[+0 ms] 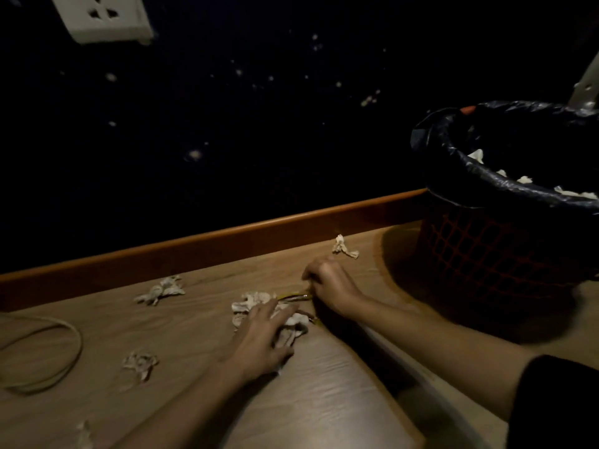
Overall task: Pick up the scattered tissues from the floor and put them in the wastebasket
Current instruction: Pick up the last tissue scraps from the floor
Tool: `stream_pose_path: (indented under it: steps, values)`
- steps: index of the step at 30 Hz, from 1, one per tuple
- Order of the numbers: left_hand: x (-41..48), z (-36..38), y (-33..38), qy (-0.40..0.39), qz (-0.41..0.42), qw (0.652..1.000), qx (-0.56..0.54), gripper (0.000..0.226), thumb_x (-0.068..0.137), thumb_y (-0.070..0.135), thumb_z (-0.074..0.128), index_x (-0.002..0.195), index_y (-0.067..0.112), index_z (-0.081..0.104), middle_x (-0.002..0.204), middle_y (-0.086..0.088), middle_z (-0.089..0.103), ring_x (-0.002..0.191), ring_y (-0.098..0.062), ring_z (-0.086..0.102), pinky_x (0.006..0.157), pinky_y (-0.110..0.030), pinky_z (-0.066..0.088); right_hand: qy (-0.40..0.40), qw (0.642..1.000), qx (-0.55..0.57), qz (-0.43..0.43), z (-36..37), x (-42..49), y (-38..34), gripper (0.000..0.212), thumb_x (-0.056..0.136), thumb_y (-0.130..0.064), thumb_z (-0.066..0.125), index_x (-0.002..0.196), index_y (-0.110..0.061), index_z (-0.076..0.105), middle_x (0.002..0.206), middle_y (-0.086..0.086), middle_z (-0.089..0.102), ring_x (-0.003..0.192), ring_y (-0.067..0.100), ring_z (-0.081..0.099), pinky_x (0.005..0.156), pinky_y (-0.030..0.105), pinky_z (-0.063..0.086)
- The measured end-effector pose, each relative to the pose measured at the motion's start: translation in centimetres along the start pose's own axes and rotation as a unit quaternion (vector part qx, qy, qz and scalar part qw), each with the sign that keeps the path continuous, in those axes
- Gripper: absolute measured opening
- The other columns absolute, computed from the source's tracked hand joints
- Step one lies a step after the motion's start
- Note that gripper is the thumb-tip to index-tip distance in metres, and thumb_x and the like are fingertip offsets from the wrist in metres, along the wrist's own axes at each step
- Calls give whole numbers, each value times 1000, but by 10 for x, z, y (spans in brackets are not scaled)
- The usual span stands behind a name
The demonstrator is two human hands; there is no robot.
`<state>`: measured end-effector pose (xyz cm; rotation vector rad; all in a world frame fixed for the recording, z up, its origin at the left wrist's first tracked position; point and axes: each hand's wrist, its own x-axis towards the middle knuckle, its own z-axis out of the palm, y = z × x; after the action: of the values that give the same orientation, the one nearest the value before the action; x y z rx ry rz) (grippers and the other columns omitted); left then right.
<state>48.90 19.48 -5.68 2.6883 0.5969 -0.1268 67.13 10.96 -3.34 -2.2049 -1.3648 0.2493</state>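
Note:
Crumpled white tissues lie on the wooden floor. The biggest clump is at the centre, and my left hand rests flat on it with the fingers spread. My right hand is closed around a thin yellow tongs-like tool whose tips reach into that clump. Other tissues lie near the baseboard at left, at front left, at the bottom edge, and beside the basket. The orange mesh wastebasket with a black liner stands at right and holds several tissues.
An orange-brown baseboard runs along a dark wall with a white socket at top left. A cable loop lies on the floor at left. A dark gap runs diagonally under my right forearm.

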Motion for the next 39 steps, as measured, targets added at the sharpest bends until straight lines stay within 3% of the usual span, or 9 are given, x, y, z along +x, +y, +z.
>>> stream_pose_path:
  steps: [4, 10, 14, 19, 23, 27, 29, 32, 39]
  values:
    - [10, 3, 1, 27, 0, 1000, 4, 88, 82, 23, 66, 140, 50, 6, 147, -12, 28, 133, -29, 29, 111, -41, 33, 92, 987, 22, 127, -18, 32, 23, 20, 88, 4, 53, 97, -6, 67, 106, 12, 64, 91, 18, 59, 70, 25, 47]
    - [45, -10, -3, 8, -46, 999, -9, 116, 73, 9, 75, 141, 48, -10, 158, -9, -12, 140, -37, 24, 109, -43, 38, -23, 984, -98, 147, -3, 46, 56, 31, 90, -14, 55, 121, -11, 56, 136, 14, 44, 121, 36, 40, 100, 40, 38]
    - [60, -13, -9, -55, -22, 997, 47, 80, 78, 13, 71, 141, 32, 26, 150, -12, 23, 128, -38, 36, 106, -47, 39, 19, 987, -107, 116, 13, 37, 44, 18, 90, -2, 50, 104, -2, 61, 121, 18, 52, 111, 31, 50, 90, 37, 46]
    - [32, -12, -7, 45, -33, 998, 22, 29, 80, 3, 58, 108, 13, 61, 112, -12, 56, 106, -30, 51, 85, -35, 42, 2, 995, -88, 47, 24, 7, 17, 8, 88, -5, 55, 92, -3, 62, 102, 13, 57, 92, 24, 51, 72, 27, 39]
    - [-6, -17, -27, 94, -73, 993, -17, 31, 79, 1, 57, 105, 14, 67, 111, -9, 63, 103, -26, 57, 84, -32, 44, -12, 995, 12, 103, 14, 16, -6, 16, 88, 4, 53, 87, -6, 65, 83, 5, 59, 78, 17, 55, 61, 21, 40]
    - [-45, -50, -68, 153, -128, 978, -60, 34, 75, -5, 57, 105, 10, 66, 108, -11, 63, 96, -26, 59, 73, -27, 42, -1, 989, 72, 128, 14, 35, -29, 11, 87, -2, 58, 92, -7, 66, 85, 7, 62, 86, 23, 62, 65, 28, 45]
    - [-60, -66, -89, 170, -158, 971, -63, 33, 74, -6, 58, 103, 9, 66, 104, -13, 64, 94, -27, 59, 71, -25, 38, -77, 989, 38, 117, 27, 35, -43, 16, 85, -12, 64, 101, -11, 62, 99, 9, 63, 99, 25, 60, 77, 33, 53]
    - [-78, -79, -116, 176, -199, 963, -51, 33, 72, -6, 59, 101, 8, 66, 104, -16, 65, 97, -32, 60, 73, -30, 44, -142, 985, -79, 60, 56, 21, -65, 23, 89, -12, 56, 112, -13, 56, 125, 14, 48, 117, 32, 46, 102, 42, 43]
    - [-77, -95, -163, 199, -233, 952, -12, 41, 77, -8, 56, 115, 7, 60, 118, -19, 59, 108, -36, 55, 87, -38, 47, -215, 976, 0, -43, 81, 0, -128, 13, 89, -3, 55, 97, -11, 60, 97, -1, 56, 84, 11, 56, 67, 20, 49]
